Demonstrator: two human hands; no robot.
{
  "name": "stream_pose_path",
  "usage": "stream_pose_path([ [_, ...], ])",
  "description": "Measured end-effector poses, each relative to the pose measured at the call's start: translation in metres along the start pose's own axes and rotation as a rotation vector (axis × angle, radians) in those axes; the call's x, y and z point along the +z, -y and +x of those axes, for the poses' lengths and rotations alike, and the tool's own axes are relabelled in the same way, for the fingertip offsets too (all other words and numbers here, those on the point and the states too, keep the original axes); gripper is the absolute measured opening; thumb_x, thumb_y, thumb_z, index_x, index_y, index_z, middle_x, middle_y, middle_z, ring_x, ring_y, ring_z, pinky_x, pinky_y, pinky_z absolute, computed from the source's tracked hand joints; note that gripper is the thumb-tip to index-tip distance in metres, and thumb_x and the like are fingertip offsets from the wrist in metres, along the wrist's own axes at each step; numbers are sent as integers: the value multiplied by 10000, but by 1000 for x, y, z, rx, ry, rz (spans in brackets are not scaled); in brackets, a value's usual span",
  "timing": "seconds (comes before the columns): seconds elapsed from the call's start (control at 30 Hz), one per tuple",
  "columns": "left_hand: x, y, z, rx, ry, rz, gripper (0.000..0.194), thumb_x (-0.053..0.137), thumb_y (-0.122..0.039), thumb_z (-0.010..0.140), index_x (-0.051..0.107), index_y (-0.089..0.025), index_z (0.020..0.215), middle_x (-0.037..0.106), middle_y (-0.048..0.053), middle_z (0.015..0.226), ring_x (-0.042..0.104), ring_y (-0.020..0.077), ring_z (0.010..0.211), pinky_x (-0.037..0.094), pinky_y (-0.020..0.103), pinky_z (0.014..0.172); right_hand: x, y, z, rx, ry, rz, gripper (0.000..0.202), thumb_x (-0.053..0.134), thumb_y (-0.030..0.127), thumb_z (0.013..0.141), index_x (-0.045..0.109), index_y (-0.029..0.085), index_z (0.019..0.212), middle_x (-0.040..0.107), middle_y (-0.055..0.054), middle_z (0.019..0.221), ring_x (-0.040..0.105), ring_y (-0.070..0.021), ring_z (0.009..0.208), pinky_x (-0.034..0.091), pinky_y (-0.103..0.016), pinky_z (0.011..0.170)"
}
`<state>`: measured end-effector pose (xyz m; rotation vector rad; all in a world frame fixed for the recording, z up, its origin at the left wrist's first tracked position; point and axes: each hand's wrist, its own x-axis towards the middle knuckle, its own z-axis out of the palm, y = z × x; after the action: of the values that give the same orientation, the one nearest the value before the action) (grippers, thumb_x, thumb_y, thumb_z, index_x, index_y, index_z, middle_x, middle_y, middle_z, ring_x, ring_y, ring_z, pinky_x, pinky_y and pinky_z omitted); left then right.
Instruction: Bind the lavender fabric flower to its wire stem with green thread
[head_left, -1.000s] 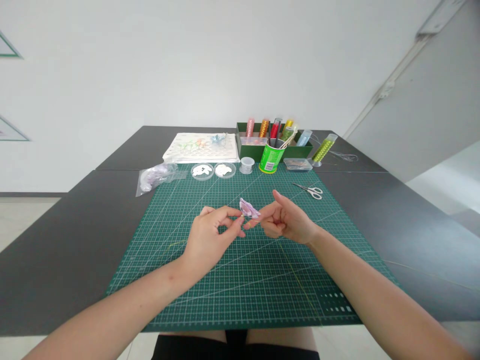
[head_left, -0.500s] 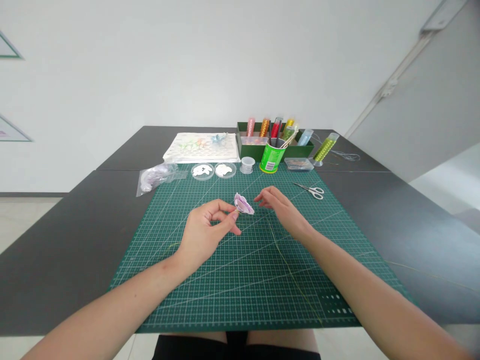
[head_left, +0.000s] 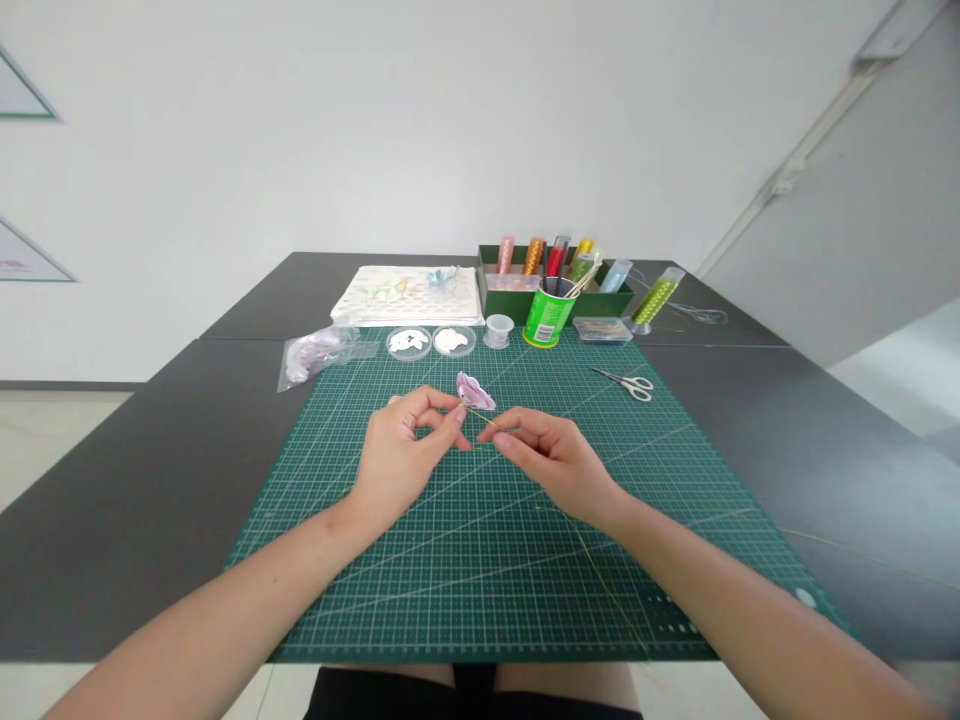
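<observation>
Your left hand [head_left: 409,440] pinching a lilac flower [head_left: 475,392], right hand [head_left: 559,455] pinching thread [head_left: 480,415], green mat [head_left: 420,580] beneath, black table [head_left: 187,450], white wall [head_left: 375,130] at twelve o'clock

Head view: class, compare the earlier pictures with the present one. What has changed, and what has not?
The right hand, first with a finger at the flower, drew away and now pinches the thread near it. The flower has shifted slightly left and away from the person. The left hand keeps its pinch; the scissors and can stayed put.
</observation>
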<state>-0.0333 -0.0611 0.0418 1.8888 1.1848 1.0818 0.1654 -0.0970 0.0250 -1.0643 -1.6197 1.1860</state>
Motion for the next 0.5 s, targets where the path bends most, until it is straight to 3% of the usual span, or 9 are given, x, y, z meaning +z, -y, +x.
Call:
stream_pose_path([
  [0.07,0,1,1,2,3,22,189,614,-391,939,696,-237,865,760,-48,614,733,208,698,468,445,989,0,3,-2,-102,-72,-201,238,577,367,996,722,185,944,448,55,560,322,-85,472,254,-245,460],
  [0.2,1,6,4,29,5,95,182,614,-390,946,706,-246,883,772,-45,644,741,218,742,477,435,965,-3,7,-8,-259,-82,-390,260,527,321,1021,752,193,991,634,-4,653,437,-91,483,327,-245,483],
  [0.37,4,12,6,-5,63,116,151,623,-385,953,689,-248,954,800,-44,720,749,222,749,495,420,920,-9,15,-12,-452,-52,-445,272,533,261,1024,788,167,1030,675,-12,607,459,-81,431,349,-230,452],
  [0.5,6,10,5,16,138,172,180,623,-347,959,654,-242,816,802,-51,739,741,206,729,474,411,912,-12,21,-13,-511,-36,-388,238,591,225,995,814,153,1035,703,-28,603,518,-89,437,353,-224,433],
])
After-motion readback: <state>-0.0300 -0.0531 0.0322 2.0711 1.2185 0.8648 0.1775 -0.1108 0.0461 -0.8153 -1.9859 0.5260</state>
